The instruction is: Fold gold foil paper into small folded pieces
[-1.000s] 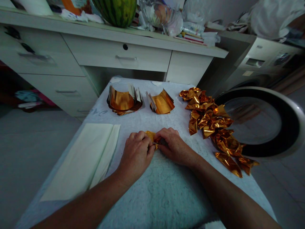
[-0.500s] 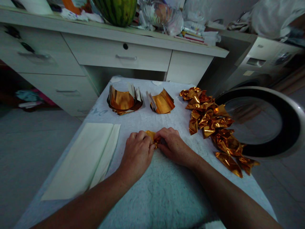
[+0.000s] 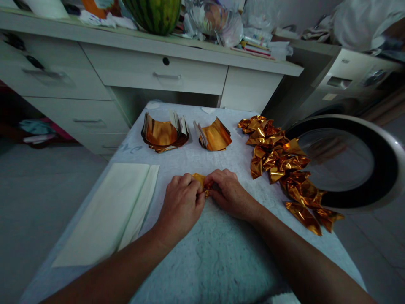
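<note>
Between my hands, at the middle of the cloth-covered table (image 3: 221, 261), is a small piece of gold foil paper (image 3: 199, 177), mostly hidden by my fingers. My left hand (image 3: 183, 198) is closed on its left side, fingers curled over it. On the right side my right hand (image 3: 229, 192) pinches the foil between thumb and fingers. Beyond them lie two curved stacks of gold foil sheets, a larger stack (image 3: 162, 133) and a smaller stack (image 3: 217, 137). To the right is a pile of folded, crinkled gold foil pieces (image 3: 278, 154).
Left of my left hand lie folded pale paper sheets (image 3: 104, 207). A white drawer cabinet (image 3: 164, 74) stands behind the table, with a watermelon (image 3: 155, 14) and clutter on top. At the right, a washing machine's round open door (image 3: 386, 164) stands close to the foil pile.
Both hands stay at the same spot on the foil, with only slight finger movement. The stacks, the pile and the paper sheets have not moved.
</note>
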The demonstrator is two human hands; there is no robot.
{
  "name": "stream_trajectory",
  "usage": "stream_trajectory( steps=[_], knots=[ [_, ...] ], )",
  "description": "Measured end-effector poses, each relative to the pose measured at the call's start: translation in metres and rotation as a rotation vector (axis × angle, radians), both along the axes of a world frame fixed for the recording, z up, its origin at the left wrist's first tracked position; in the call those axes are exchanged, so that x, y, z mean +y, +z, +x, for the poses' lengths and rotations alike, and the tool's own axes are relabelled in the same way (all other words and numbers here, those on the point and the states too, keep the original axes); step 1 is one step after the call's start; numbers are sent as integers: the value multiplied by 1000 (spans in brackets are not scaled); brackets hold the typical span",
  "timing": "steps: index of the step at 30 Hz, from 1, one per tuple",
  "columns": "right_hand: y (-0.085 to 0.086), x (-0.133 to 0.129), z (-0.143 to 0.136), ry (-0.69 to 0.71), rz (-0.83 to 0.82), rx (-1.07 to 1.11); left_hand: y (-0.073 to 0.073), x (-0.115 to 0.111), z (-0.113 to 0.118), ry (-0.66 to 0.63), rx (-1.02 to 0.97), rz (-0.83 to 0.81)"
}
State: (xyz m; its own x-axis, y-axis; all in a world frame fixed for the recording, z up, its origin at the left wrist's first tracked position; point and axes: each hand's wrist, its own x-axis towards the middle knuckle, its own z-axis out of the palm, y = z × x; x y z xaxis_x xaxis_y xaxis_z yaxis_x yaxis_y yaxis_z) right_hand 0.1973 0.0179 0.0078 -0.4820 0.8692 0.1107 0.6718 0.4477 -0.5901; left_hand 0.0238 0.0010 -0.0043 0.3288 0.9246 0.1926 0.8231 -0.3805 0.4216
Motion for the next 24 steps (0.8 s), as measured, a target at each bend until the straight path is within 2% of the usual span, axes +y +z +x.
stream_trajectory(
  steps=[12,24],
  knots=[
    [1,0,-3,-25,-7,-14,0,-1,-1,18,-58,-8],
    [-3,-2,-3,-45,-12,25,-1,0,-7,-58,-134,-62]
  ],
)
